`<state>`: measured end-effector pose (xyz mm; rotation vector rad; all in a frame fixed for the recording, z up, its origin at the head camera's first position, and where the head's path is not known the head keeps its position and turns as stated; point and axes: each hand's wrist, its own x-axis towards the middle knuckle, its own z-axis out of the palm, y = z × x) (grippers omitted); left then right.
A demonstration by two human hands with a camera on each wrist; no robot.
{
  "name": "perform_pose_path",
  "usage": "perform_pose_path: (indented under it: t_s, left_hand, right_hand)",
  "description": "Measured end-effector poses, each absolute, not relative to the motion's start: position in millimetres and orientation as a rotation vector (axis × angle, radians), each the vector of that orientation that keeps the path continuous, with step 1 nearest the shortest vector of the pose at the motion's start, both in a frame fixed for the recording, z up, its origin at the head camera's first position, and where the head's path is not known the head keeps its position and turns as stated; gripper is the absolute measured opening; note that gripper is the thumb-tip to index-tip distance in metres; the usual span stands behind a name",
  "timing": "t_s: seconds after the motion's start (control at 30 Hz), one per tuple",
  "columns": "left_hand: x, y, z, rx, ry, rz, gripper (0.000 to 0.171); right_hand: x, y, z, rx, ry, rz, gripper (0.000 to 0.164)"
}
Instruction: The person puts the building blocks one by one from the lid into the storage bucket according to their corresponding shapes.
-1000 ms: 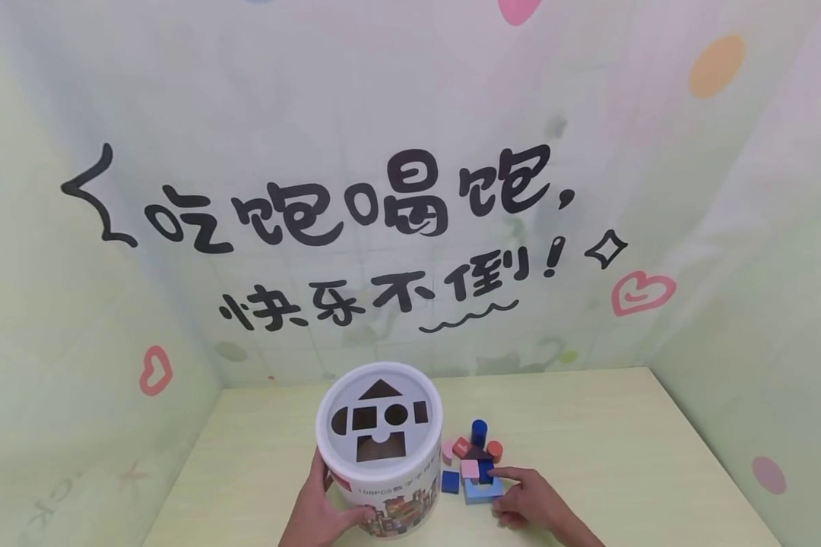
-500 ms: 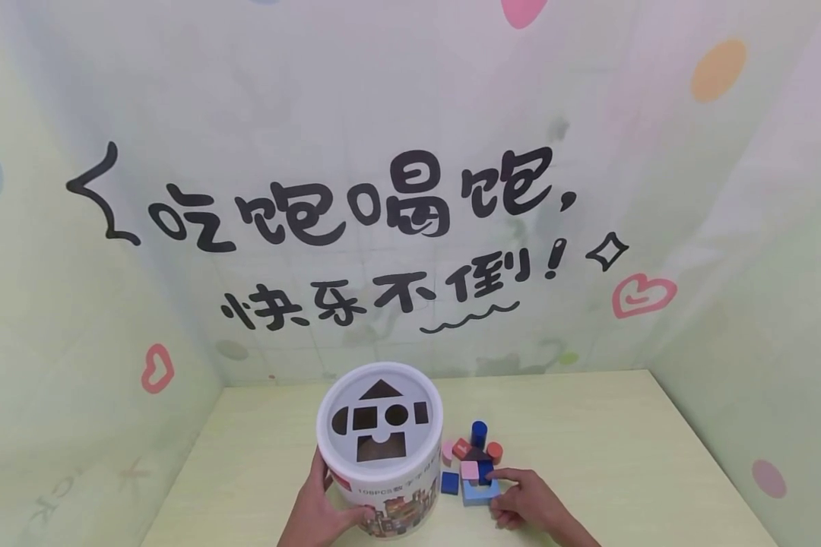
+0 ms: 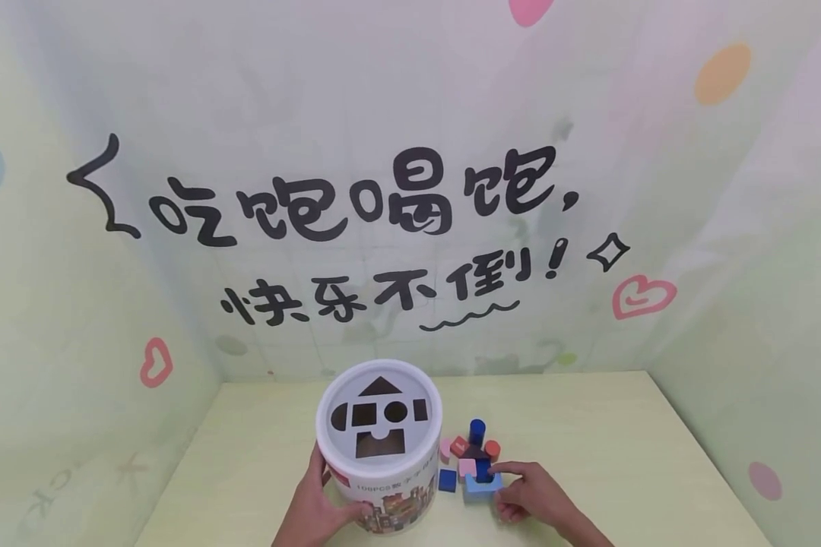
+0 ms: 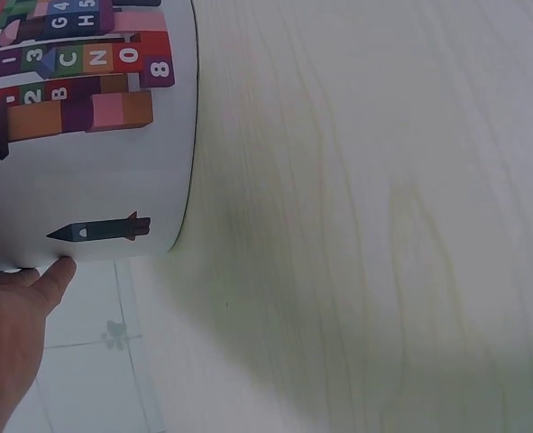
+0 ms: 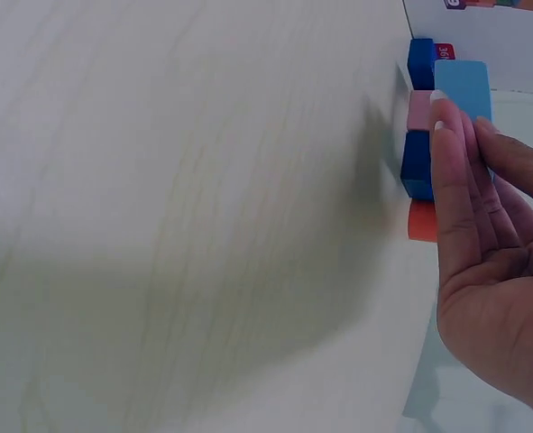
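Note:
A white toy-block bucket [image 3: 390,497] with a shape-cut lid stands upright on the table. My left hand [image 3: 318,505] holds its left side, thumb across the printed front; the fingers behind are hidden. To its right, my right hand [image 3: 537,494] pinches a light blue notched block [image 3: 480,495] at its right end. The index finger reaches past it towards a dark blue block [image 3: 482,466], beside a pink block [image 3: 467,466]. In the right wrist view, fingers and thumb lie against the light blue block [image 5: 464,86], partly covering it.
A dark blue square block [image 3: 448,480] lies between bucket and notched block. Behind are a blue cylinder [image 3: 477,431], an orange-red round block [image 3: 492,450], a red block [image 3: 459,446] and a dark triangular block [image 3: 477,452]. Patterned cloth walls [image 3: 417,342] surround the table [image 3: 588,418].
The light blue notched block has shifted and turned slightly under my right hand, its notch showing more clearly. My left hand and the bucket stay nearly in place; the head view shifts slightly.

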<state>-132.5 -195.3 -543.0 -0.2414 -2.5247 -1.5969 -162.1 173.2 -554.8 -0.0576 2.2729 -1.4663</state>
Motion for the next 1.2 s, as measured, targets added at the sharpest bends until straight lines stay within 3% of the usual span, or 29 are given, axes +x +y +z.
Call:
perform_pose_path:
  t_s: [1.2]
  left_hand:
    - [-133.0,-195.7,-540.3,-0.232,-2.538,-1.586,0.134]
  right_hand:
    - [-157.7,159.5,-484.3,-0.33,2.2,-1.611,0.04]
